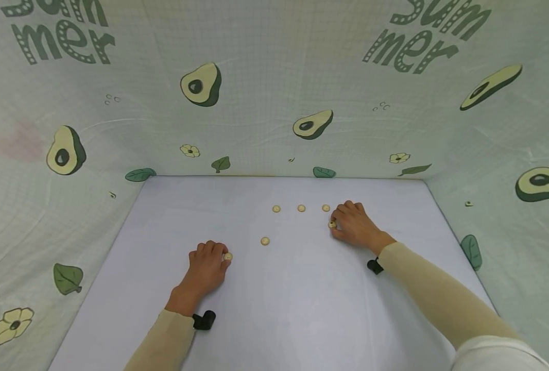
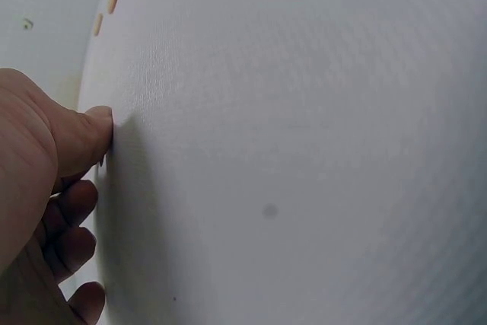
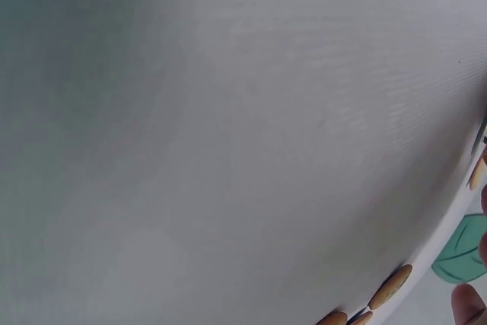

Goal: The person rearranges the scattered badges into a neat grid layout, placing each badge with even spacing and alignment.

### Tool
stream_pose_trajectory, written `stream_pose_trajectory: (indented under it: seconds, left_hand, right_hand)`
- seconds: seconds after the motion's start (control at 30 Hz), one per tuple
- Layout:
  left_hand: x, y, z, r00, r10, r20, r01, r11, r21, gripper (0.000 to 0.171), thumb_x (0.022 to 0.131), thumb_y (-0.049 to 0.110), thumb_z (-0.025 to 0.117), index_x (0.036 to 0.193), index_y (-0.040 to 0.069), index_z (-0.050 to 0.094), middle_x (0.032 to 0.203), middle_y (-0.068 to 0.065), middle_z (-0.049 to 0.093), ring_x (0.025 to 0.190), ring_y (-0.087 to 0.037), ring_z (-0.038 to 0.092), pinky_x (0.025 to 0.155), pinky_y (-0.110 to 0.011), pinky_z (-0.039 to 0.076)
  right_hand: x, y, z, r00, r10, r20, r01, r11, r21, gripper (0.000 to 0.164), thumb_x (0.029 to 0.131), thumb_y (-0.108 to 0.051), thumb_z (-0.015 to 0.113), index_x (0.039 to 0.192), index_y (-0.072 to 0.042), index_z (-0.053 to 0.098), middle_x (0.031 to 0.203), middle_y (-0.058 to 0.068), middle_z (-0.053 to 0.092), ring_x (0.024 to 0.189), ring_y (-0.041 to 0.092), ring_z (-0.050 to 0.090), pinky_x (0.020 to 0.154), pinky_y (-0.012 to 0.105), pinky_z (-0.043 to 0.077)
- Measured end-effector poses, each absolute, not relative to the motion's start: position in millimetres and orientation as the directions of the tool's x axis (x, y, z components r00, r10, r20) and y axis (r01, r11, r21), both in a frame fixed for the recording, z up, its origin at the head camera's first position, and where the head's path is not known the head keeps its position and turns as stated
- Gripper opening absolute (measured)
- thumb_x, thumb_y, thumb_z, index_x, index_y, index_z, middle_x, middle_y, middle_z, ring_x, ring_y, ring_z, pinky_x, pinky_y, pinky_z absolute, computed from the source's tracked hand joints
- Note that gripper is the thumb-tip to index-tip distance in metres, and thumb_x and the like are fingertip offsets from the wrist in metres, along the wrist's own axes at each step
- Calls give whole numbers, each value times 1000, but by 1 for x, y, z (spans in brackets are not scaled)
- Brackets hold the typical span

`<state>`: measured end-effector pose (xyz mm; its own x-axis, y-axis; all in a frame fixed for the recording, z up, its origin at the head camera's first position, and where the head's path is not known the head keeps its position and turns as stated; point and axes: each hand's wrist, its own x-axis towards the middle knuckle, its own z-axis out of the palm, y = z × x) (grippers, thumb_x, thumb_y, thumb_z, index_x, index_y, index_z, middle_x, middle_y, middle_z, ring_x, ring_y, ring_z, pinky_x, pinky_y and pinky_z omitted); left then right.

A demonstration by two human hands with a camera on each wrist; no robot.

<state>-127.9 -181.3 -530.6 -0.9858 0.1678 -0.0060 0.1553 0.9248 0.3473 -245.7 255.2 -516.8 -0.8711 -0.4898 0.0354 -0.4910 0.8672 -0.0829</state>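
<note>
The white outer sleeve on my right arm lies nearest the head camera, at the lower right; a long beige sleeve extends from it. My left hand, at the left of the white tabletop, pinches the left button between thumb and index finger, the remaining fingers bent. My right hand, farther from me, likewise pinches the right button between thumb and index finger. Whether either held button touches the tabletop cannot be told.

Three pale round buttons form a spaced row toward the far edge: a left one, a middle one and a right one, the last just beside my right fingertips. A single button lies between my hands, nearer to me than the row. Each wrist bears a black device, left and right. Behind the tabletop hangs a pale cloth printed with avocados, leaves, flowers and green lettering. In the left wrist view, my thumb and bent fingers show at the left edge.
</note>
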Motion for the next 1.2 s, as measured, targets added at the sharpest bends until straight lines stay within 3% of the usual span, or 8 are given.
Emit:
stream_pose_trajectory:
  seconds: [0.53,0.93,1.2]
  left_hand:
    - [-129,-181,-530,-986,165,-20,148,927,346,24,100,19,73,118,8,62,116,-13,59,111,-35,50,93,-57,38]
    - [-129,-182,-532,-987,162,-17,146,925,350,24,100,19,73,118,9,61,118,-13,59,113,-35,49,95,-59,38]
    - [-129,-183,-531,-985,174,-15,159,928,338,24,100,19,73,118,8,61,116,-13,59,111,-35,49,94,-59,38]
  right_hand:
    - [-249,255,-520,-861,-505,53,-508,857,-85,22,93,-27,72,108,-11,75,109,6,68,107,29,53,100,54,38]
    - [-242,265,-511,-894,-439,89,-447,887,-119,35,96,-33,70,117,-6,68,115,11,64,111,33,51,104,56,35]
    - [-236,298,-502,-885,-441,148,-448,894,-15,33,96,-28,68,117,-3,65,111,13,62,108,35,51,105,58,36]
